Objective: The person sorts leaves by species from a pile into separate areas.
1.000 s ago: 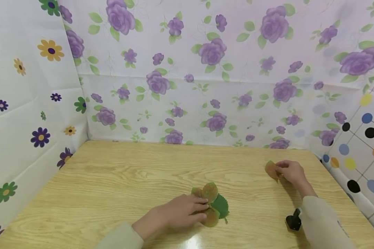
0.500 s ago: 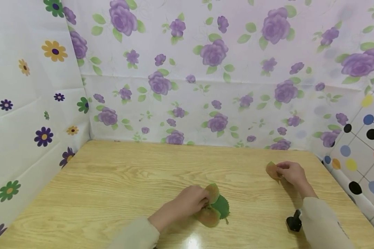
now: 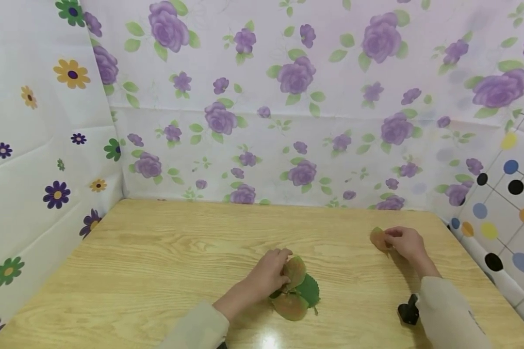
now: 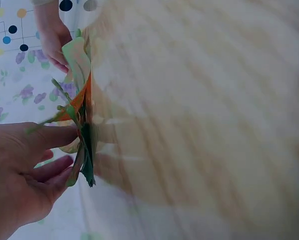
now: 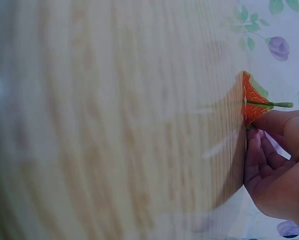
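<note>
Handling these leaves calls for a light touch; the leaf cluster [image 3: 290, 308] lies near the middle of your table [image 3: 192, 247], orange-tinged leaves overlapping a dark green leaf [image 3: 309, 290], while the single leaf [image 3: 377, 238] sits apart toward the far right corner; all of them look thin and very light, probably soft in the blade, firmer along the midrib, easily creased and apt to skid on the glossy wood; your best hold is likely the stem, like the green stem [image 5: 283, 105] sticking up from the single leaf, or an edge curling off the table; your right hand [image 3: 406, 241] pinches the near side of that leaf between thumb and fingers, closed down almost completely; your left hand [image 3: 268, 274] has thumb and fingertips parted at the rim of the upper orange leaf [image 3: 295, 271], touching the cluster, though you cannot tell from these views whether they pinch it or merely steady it; as for room, bare wood stretches to your left and between the two hands; your right side is tighter, with the table's right edge near that wrist and the flowered cloth [image 3: 262, 145] rising behind the back edge, so inward or leftward moves look the easiest; the near edge is out of sight.
</note>
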`<act>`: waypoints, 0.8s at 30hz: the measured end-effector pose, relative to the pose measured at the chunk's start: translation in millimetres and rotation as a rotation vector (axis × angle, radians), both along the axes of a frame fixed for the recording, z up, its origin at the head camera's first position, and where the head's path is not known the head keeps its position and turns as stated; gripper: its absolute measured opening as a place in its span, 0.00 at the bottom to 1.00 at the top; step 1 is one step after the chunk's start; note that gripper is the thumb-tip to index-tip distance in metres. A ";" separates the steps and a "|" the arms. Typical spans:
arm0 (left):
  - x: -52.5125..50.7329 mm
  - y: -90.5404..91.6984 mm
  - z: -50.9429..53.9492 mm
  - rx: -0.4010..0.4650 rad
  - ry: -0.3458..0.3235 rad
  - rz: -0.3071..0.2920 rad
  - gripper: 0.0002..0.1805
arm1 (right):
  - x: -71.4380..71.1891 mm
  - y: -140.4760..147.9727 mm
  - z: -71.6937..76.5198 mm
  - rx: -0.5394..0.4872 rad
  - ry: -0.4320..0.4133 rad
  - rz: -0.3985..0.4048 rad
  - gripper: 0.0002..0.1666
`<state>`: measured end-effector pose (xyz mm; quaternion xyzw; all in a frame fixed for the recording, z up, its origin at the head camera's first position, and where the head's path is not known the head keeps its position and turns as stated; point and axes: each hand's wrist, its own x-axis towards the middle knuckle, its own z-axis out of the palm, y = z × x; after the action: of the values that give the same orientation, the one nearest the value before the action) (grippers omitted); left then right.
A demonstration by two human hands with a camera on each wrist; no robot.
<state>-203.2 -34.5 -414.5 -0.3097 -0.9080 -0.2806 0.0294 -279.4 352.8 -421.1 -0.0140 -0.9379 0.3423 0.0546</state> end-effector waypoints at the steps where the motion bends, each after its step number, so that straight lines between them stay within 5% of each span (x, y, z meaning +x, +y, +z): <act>1: -0.9 0.0 -0.4 0.007 -0.020 0.003 0.27 | -0.3 0.1 -0.2 -0.004 0.001 0.005 0.18; 9: -8.1 -1.7 -3.2 0.031 -0.053 0.013 0.20 | -0.4 0.5 -2.9 -0.026 0.002 0.007 0.18; 15: -13.9 -4.8 -9.5 0.129 -0.062 0.063 0.13 | -1.4 0.4 -5.4 -0.024 0.005 0.002 0.17; 24: -24.8 -12.0 6.2 0.399 -0.337 0.076 0.07 | -1.5 0.7 -5.5 -0.011 0.015 -0.006 0.17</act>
<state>-228.0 -46.5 -408.3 -0.2126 -0.8378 -0.5003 -0.0511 -280.9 353.5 -426.5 -0.0143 -0.9355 0.3475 0.0625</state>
